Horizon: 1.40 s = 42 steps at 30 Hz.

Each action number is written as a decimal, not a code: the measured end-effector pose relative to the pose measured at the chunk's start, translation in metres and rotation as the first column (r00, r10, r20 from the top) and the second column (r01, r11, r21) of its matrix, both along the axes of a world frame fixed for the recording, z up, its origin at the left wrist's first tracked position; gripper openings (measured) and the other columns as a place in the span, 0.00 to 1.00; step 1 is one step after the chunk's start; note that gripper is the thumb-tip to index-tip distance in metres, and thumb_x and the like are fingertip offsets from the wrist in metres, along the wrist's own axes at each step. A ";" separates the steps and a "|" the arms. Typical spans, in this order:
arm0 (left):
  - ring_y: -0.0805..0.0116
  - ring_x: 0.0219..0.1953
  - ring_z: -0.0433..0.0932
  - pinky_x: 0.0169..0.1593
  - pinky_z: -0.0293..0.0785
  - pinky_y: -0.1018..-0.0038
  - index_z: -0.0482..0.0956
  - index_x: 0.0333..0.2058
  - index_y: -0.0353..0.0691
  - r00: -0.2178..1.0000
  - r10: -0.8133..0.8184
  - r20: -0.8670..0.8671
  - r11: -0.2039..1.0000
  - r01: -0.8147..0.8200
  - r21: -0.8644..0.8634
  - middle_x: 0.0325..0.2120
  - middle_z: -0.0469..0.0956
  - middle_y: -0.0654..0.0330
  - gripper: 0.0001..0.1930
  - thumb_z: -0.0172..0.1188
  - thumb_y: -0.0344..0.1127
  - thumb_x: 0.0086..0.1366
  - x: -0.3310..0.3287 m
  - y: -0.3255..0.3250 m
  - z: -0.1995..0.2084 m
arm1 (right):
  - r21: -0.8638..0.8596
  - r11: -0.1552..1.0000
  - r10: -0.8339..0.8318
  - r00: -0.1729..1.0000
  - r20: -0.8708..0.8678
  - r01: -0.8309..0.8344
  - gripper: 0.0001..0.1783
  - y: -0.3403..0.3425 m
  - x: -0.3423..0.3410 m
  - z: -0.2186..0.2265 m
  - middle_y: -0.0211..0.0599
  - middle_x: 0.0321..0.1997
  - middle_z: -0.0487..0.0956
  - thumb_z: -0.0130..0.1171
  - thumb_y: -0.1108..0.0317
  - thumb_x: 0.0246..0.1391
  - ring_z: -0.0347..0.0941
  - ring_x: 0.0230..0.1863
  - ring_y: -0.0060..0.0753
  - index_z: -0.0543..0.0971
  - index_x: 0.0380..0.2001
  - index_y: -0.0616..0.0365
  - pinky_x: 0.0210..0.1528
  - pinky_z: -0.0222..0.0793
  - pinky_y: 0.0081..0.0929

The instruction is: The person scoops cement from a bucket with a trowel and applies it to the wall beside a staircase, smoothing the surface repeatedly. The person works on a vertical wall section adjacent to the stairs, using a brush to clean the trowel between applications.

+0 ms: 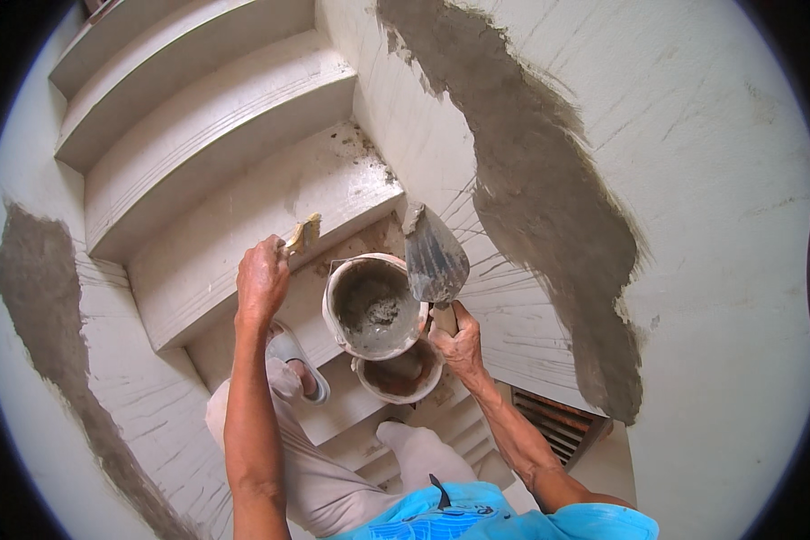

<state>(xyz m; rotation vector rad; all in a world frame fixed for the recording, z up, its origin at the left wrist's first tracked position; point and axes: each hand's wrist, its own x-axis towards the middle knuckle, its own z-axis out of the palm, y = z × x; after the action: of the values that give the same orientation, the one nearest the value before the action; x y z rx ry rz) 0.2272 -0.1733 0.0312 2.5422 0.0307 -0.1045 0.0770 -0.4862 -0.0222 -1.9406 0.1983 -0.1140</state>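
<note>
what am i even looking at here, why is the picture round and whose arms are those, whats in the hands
The picture is round because it comes from a wide fisheye camera worn on a person's head, looking down. Straight edges bend near the rim. The two bare arms coming up from the bottom are that person's own.

The person stands on a pale staircase between two walls. The right hand grips the handle of a trowel, blade up and coated with grey mortar. The left hand holds a small brush. Between the hands, on a step, sits a bucket of mortar, with a smaller bowl just below it. The wall on the right carries a long grey patch of mortar; the left wall has one too.
</note>
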 end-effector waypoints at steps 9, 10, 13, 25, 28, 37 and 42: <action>0.34 0.41 0.77 0.44 0.71 0.46 0.77 0.36 0.33 1.000 0.013 -0.015 1.000 -0.013 -0.003 0.35 0.80 0.38 0.10 0.52 0.35 0.67 -0.001 -0.006 0.005 | 0.372 0.928 -0.043 0.999 -0.002 0.040 0.14 0.015 0.039 0.069 0.30 0.25 0.73 0.57 0.70 0.50 0.70 0.20 0.20 0.74 0.40 0.63 0.21 0.69 0.22; 0.34 0.41 0.77 0.44 0.71 0.46 0.77 0.36 0.33 1.000 0.010 -0.008 1.000 -0.010 -0.001 0.35 0.80 0.38 0.10 0.52 0.35 0.67 -0.002 -0.005 0.005 | 0.385 0.921 -0.062 0.998 -0.003 0.058 0.14 0.016 0.045 0.078 0.30 0.24 0.73 0.57 0.70 0.50 0.70 0.20 0.20 0.74 0.40 0.63 0.21 0.69 0.22; 0.34 0.41 0.77 0.44 0.71 0.46 0.77 0.36 0.32 1.000 0.000 0.001 1.000 0.000 0.005 0.35 0.80 0.37 0.11 0.52 0.35 0.67 -0.002 -0.004 0.002 | 0.415 0.907 -0.098 0.994 0.043 0.071 0.17 0.013 0.061 0.083 0.31 0.23 0.74 0.55 0.67 0.52 0.70 0.21 0.20 0.75 0.43 0.65 0.24 0.71 0.22; 0.34 0.40 0.78 0.44 0.72 0.47 0.78 0.36 0.32 1.000 -0.016 -0.005 1.000 0.016 0.016 0.34 0.80 0.38 0.10 0.53 0.34 0.67 -0.001 -0.001 0.005 | 0.462 0.884 -0.138 0.984 0.115 0.070 0.23 -0.005 0.091 0.096 0.34 0.25 0.77 0.52 0.63 0.53 0.72 0.21 0.19 0.77 0.48 0.68 0.24 0.73 0.22; 0.35 0.41 0.78 0.44 0.72 0.47 0.78 0.36 0.32 1.000 -0.011 -0.010 1.000 0.011 0.006 0.34 0.80 0.38 0.10 0.53 0.34 0.67 -0.002 -0.002 0.006 | 0.497 0.864 -0.141 0.985 0.100 0.073 0.24 -0.006 0.093 0.098 0.35 0.25 0.77 0.51 0.62 0.54 0.72 0.20 0.20 0.77 0.48 0.68 0.22 0.73 0.22; 0.35 0.41 0.78 0.45 0.71 0.46 0.77 0.37 0.33 0.999 -0.024 -0.023 0.999 0.025 0.029 0.34 0.80 0.38 0.11 0.53 0.36 0.67 0.001 -0.004 0.007 | 0.601 0.799 -0.096 0.992 0.080 0.029 0.29 -0.013 0.097 0.101 0.37 0.27 0.76 0.53 0.57 0.56 0.74 0.21 0.24 0.73 0.54 0.68 0.20 0.74 0.24; 0.35 0.41 0.78 0.45 0.71 0.46 0.78 0.37 0.33 0.999 -0.036 -0.028 0.999 0.036 0.018 0.35 0.80 0.38 0.11 0.53 0.37 0.68 0.004 -0.005 0.002 | 0.662 0.749 -0.072 0.992 0.105 -0.016 0.27 -0.020 0.099 0.102 0.37 0.27 0.76 0.52 0.57 0.58 0.73 0.21 0.23 0.73 0.54 0.68 0.20 0.73 0.24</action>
<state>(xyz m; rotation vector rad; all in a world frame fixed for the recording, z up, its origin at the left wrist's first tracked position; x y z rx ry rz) 0.2311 -0.1781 0.0336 2.5607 -0.0034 -0.1539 0.1760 -0.5061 0.0795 -1.2057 0.1561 -0.1598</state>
